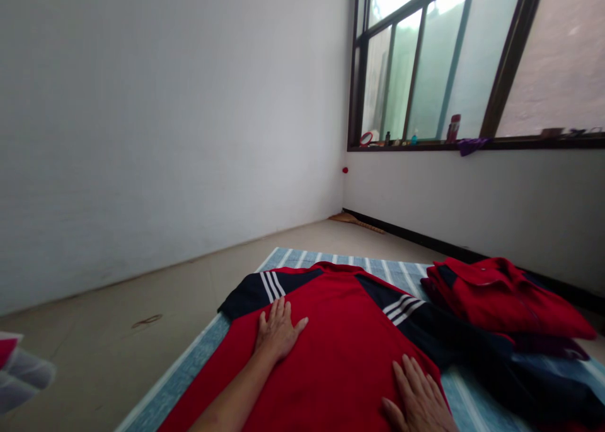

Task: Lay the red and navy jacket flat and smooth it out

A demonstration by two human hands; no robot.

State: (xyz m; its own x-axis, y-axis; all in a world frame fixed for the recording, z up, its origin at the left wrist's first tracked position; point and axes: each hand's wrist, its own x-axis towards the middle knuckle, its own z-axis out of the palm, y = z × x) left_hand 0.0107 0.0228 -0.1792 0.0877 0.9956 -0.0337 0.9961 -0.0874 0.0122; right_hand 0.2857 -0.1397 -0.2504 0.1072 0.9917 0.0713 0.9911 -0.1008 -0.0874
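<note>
Hands (278,334) lie spread flat on a red garment (331,337), folded clothes (501,303) beside its sleeve (460,341).

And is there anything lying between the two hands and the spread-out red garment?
Nothing visible: the left hand and right hand rest directly on the red garment. The folded clothes lie off to the right.

A plain white wall (165,117) fills nine to twelve o'clock; daylight enters a dark-framed window (472,60) at two, black baseboard (406,232) runs just past three, beige floor (118,350) spreads at eight
</note>
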